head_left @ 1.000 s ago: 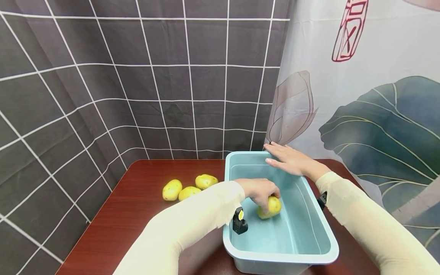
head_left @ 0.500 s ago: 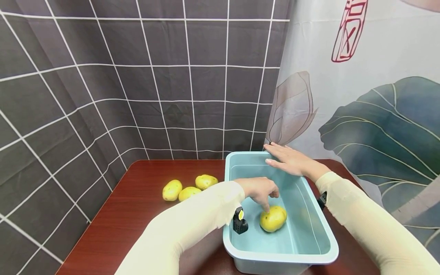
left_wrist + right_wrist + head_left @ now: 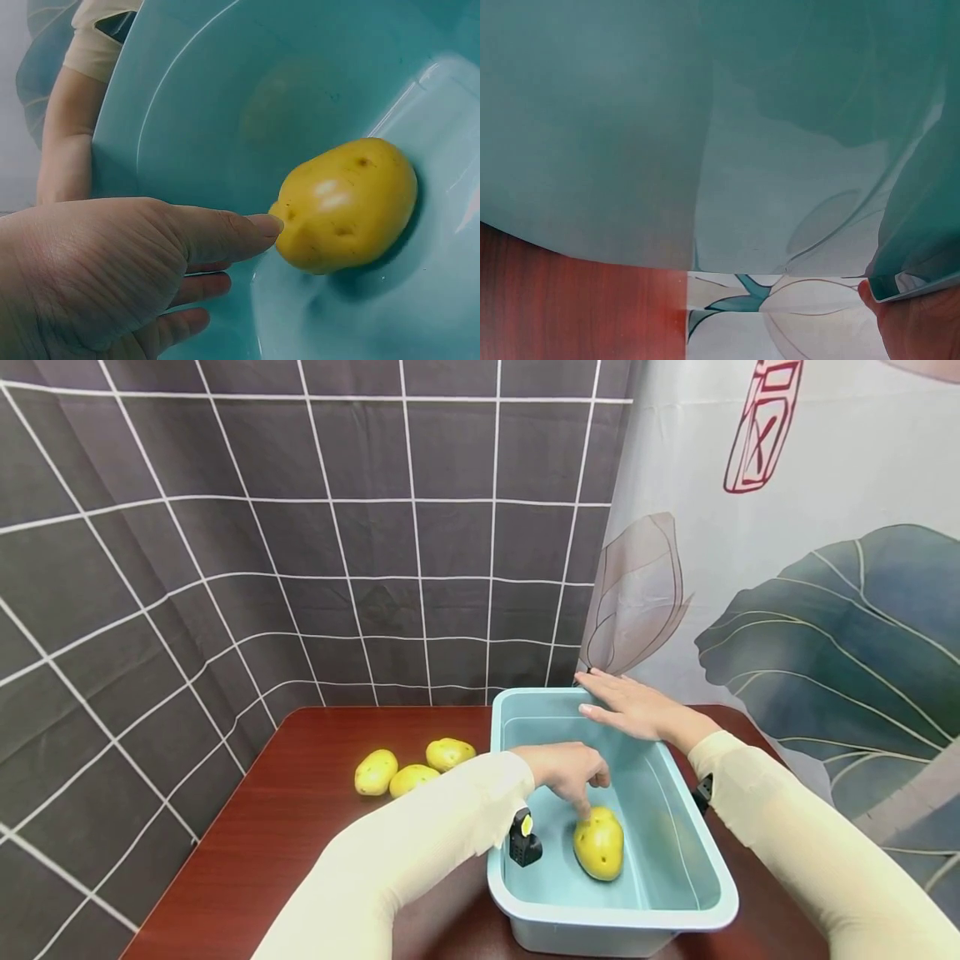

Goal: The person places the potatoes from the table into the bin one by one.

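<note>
On the red table [image 3: 300, 835], three potatoes [image 3: 376, 772] lie outside the tub [image 3: 592, 942], one potato [image 3: 599, 845] already inside, touched but ungripped by the loose left hand [image 3: 564, 772]; the right hand [image 3: 636, 706] rests straight-fingered on the rim [image 3: 611, 917].

Red-brown table [image 3: 300, 793], three yellow potatoes [image 3: 411, 779] close together, pale blue tub [image 3: 611, 917] beside.

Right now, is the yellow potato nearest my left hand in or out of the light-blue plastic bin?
In: the yellow potato lies on the floor of the bin, inside its walls.

Grid-lined backdrop [image 3: 453, 539], leaf-printed curtain [image 3: 813, 568], red-brown table [image 3: 300, 806]
</note>
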Demonstrator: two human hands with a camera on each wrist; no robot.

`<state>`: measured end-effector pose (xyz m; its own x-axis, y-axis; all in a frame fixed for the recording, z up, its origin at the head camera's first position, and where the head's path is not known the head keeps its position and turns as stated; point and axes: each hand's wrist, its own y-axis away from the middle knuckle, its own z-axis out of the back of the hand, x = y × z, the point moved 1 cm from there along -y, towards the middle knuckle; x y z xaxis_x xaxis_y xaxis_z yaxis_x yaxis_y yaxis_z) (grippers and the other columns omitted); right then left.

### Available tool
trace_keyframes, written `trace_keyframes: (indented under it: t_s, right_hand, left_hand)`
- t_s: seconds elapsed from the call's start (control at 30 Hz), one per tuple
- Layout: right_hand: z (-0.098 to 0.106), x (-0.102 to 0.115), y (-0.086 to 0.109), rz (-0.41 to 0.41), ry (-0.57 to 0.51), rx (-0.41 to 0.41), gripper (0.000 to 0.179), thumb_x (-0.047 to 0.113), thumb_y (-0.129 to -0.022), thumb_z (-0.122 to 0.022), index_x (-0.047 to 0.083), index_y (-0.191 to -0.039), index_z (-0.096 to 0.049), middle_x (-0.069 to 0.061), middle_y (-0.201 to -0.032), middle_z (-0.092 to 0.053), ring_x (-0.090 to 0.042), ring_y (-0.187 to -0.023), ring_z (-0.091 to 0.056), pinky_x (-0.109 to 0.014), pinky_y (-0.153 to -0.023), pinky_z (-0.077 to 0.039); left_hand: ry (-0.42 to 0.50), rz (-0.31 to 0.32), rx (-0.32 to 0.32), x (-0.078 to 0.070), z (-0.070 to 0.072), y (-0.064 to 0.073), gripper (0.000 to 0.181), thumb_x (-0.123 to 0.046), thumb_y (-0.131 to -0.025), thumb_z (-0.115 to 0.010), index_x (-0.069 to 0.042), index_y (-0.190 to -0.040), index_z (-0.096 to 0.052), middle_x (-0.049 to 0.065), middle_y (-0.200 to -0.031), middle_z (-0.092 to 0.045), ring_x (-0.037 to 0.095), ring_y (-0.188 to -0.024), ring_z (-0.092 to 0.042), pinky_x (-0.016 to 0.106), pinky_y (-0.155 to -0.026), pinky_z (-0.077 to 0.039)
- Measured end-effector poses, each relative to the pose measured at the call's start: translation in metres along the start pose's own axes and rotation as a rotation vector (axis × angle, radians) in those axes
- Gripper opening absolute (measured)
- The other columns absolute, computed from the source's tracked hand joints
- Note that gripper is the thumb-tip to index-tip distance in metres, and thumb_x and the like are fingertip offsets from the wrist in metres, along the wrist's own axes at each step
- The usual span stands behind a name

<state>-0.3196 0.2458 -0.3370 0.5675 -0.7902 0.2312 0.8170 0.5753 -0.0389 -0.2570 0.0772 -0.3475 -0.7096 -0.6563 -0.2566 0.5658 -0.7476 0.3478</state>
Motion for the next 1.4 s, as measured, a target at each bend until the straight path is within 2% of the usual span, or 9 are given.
trace_keyframes:
  t_s: [0.27, 0.47, 0.67, 1.0, 1.27, 1.4]
  right_hand:
    - [0.003, -0.001, -0.001, -0.007, 0.006, -0.005, 0.074, 0.061, -0.096, -0.037, 0.019, -0.155, -0.020, -0.006, -0.159, -0.019, -0.029, -0.146, -0.011, -0.057, -0.113, -0.009]
    - [0.006, 0.001, -0.005, 0.018, 0.012, 0.005, 0.074, 0.061, -0.097, -0.036, 0.019, -0.155, -0.019, -0.006, -0.159, -0.018, -0.028, -0.146, -0.010, -0.056, -0.113, -0.009]
    - [0.010, 0.003, -0.007, 0.011, 0.020, 0.020, 0.074, 0.061, -0.096, -0.036, 0.020, -0.155, -0.017, -0.006, -0.159, -0.017, -0.028, -0.146, -0.010, -0.055, -0.114, -0.008]
    - [0.010, 0.005, -0.002, -0.023, 0.007, 0.034, 0.075, 0.064, -0.095, -0.035, 0.023, -0.155, -0.019, -0.009, -0.159, -0.016, -0.032, -0.145, -0.013, -0.061, -0.110, -0.015]
    - [0.006, 0.004, -0.001, -0.045, -0.001, 0.042, 0.076, 0.066, -0.094, -0.035, 0.022, -0.155, -0.019, -0.010, -0.159, -0.016, -0.034, -0.145, -0.015, -0.063, -0.109, -0.017]
    - [0.005, 0.003, -0.001, -0.051, -0.003, 0.048, 0.077, 0.067, -0.093, -0.035, 0.023, -0.155, -0.019, -0.010, -0.159, -0.016, -0.033, -0.145, -0.015, -0.063, -0.108, -0.018]
  left_hand:
    - [-0.020, 0.008, -0.004, -0.002, 0.004, -0.001, 0.054, -0.031, -0.077, -0.082, -0.019, -0.126, -0.062, -0.009, -0.119, -0.062, 0.003, -0.109, -0.055, 0.017, -0.088, -0.044]
    - [-0.015, -0.002, -0.012, 0.000, 0.009, 0.001, 0.055, -0.033, -0.077, -0.081, -0.020, -0.127, -0.062, -0.009, -0.120, -0.061, 0.003, -0.110, -0.054, 0.017, -0.089, -0.044]
    - [-0.003, -0.041, -0.041, -0.001, 0.018, 0.005, 0.054, -0.033, -0.078, -0.080, -0.020, -0.127, -0.061, -0.010, -0.121, -0.061, 0.002, -0.111, -0.053, 0.017, -0.091, -0.042]
    - [0.015, -0.095, -0.007, -0.011, 0.022, 0.012, 0.060, -0.032, -0.077, -0.081, -0.020, -0.131, -0.058, -0.010, -0.124, -0.059, 0.001, -0.112, -0.053, 0.015, -0.092, -0.041]
    - [0.033, -0.130, -0.008, -0.017, 0.028, 0.021, 0.065, -0.029, -0.078, -0.081, -0.020, -0.136, -0.054, -0.010, -0.125, -0.059, 0.001, -0.110, -0.053, 0.012, -0.091, -0.039]
    - [0.037, -0.164, -0.018, -0.019, 0.031, 0.029, 0.065, -0.028, -0.079, -0.080, -0.017, -0.137, -0.053, -0.007, -0.126, -0.059, 0.003, -0.112, -0.054, 0.012, -0.092, -0.038]
